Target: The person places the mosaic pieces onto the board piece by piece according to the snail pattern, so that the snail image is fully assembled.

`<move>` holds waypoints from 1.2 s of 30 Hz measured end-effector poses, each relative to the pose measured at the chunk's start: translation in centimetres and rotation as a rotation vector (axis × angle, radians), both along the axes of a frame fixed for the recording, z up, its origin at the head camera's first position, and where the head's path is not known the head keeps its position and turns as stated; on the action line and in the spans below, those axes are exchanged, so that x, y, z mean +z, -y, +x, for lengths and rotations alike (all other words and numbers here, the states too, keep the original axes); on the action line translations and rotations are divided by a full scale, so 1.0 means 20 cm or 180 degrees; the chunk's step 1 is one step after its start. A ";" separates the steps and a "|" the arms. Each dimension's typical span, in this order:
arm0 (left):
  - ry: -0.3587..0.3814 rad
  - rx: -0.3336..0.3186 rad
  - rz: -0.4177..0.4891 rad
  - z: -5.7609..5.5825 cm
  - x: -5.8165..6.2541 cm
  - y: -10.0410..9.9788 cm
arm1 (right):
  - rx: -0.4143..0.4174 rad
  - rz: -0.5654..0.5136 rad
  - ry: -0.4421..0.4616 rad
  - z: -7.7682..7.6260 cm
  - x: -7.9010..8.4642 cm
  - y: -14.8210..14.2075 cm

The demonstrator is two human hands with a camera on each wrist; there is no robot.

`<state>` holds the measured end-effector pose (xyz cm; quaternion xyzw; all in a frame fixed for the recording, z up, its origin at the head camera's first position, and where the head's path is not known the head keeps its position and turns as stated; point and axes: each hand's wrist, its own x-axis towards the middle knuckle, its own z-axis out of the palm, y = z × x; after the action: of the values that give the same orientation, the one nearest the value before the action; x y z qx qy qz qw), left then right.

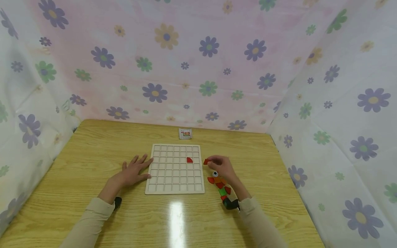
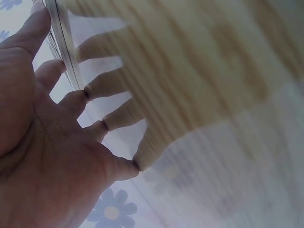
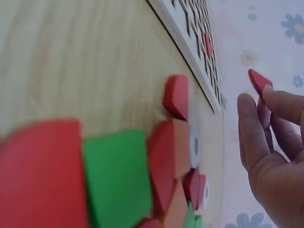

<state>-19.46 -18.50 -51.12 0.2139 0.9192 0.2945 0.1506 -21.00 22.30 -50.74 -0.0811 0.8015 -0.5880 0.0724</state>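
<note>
A pale wooden grid board lies flat on the table, and one red quarter-round piece sits in a cell at its upper right. My left hand has its fingers spread, with fingertips and thumb touching the board's left edge. Just off the board's right edge, my right hand pinches a red piece between thumb and fingers, held above the table. Below that hand lies a cluster of loose pieces, among them a green square, an orange piece and a white round piece with a dark centre.
A small picture card lies behind the board, showing a colored figure on a grid. Flower-patterned cloth walls in the table's back and sides. Dark wrist camera straps sit at both wrists.
</note>
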 end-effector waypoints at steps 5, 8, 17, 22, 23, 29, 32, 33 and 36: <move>-0.0012 -0.0012 -0.0065 0.00 0.00 0.00 | 0.0203 0.0039 0.0050 0.02 -0.03 0.04; 0.0004 -0.0013 -0.0077 0.00 0.01 0.00 | 0.0195 0.0087 0.0128 0.04 -0.03 0.07; -0.0033 -0.0008 -0.0052 0.00 0.01 0.00 | 0.0045 -0.0178 0.0239 0.10 -0.01 0.16; -0.0020 -0.0001 -0.0051 0.00 0.01 0.00 | -0.0048 -0.0365 0.0215 0.10 -0.04 0.19; -0.0010 0.0005 -0.0045 0.00 0.01 0.00 | -0.0068 -0.0352 0.0195 0.10 -0.05 0.20; -0.0011 0.0020 -0.0044 0.00 0.01 0.00 | -0.0162 -0.0202 -0.0046 0.09 -0.07 0.23; -0.0019 0.0016 -0.0058 0.00 0.01 0.00 | -0.0265 -0.0148 -0.0076 0.08 -0.08 0.25; -0.0015 0.0013 -0.0059 0.00 0.01 0.00 | -0.0311 -0.0130 -0.0062 0.08 -0.08 0.25; -0.0004 0.0006 -0.0075 0.00 0.01 0.00 | -0.0408 -0.0142 0.0009 0.07 -0.09 0.26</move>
<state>-19.43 -18.49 -51.01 0.2113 0.9229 0.2837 0.1522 -19.60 17.06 -52.56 -0.0303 0.7916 -0.6093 0.0339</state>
